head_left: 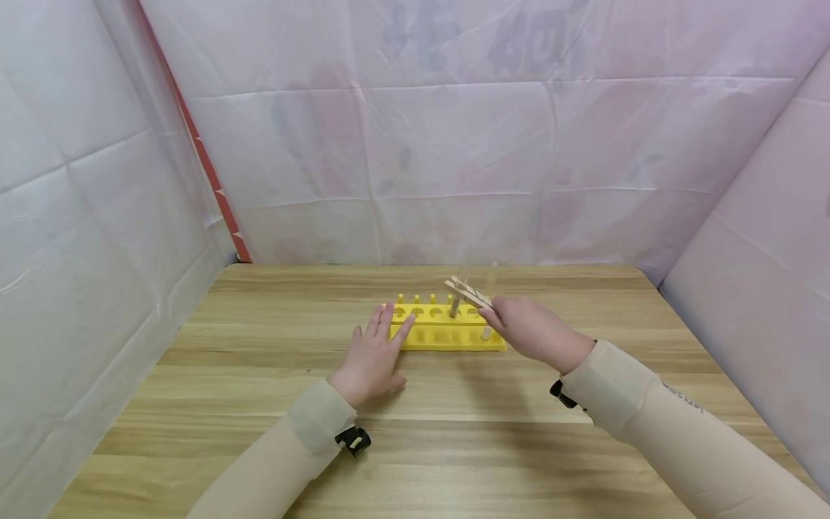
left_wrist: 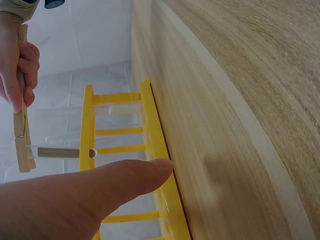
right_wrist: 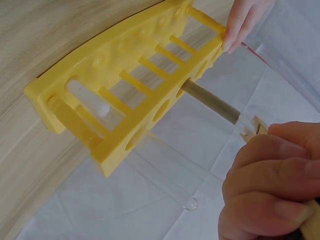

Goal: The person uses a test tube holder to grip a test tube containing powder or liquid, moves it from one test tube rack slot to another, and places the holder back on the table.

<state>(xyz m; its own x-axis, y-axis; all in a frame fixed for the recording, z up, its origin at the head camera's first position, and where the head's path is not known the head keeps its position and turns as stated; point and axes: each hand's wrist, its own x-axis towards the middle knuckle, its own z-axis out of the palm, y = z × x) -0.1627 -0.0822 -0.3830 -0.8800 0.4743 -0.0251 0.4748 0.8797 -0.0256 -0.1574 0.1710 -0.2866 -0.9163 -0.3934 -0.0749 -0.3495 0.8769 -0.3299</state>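
My left hand [head_left: 372, 353] rests on the left end of a yellow test tube rack [head_left: 447, 346], fingers spread over the upper plate. In the left wrist view its thumb [left_wrist: 135, 175] lies across the rack's front. My right hand [head_left: 538, 335] grips a wooden test tube clamp [head_left: 470, 293]. The clamp's jaws hold a glass test tube [left_wrist: 59, 152] near its upper part. Grey-brown material [right_wrist: 212, 101] fills the lower part of that tube. Its rounded bottom just passes through a hole in the rack's upper plate.
Another clear test tube [head_left: 491, 280], with white material [right_wrist: 89, 97] at its bottom, stands in the rack's right end. Yellow pegs [head_left: 417, 298] line the rack's back. A wooden table [head_left: 259, 346] carries the rack, with white sheeting [head_left: 454, 144] behind and at both sides.
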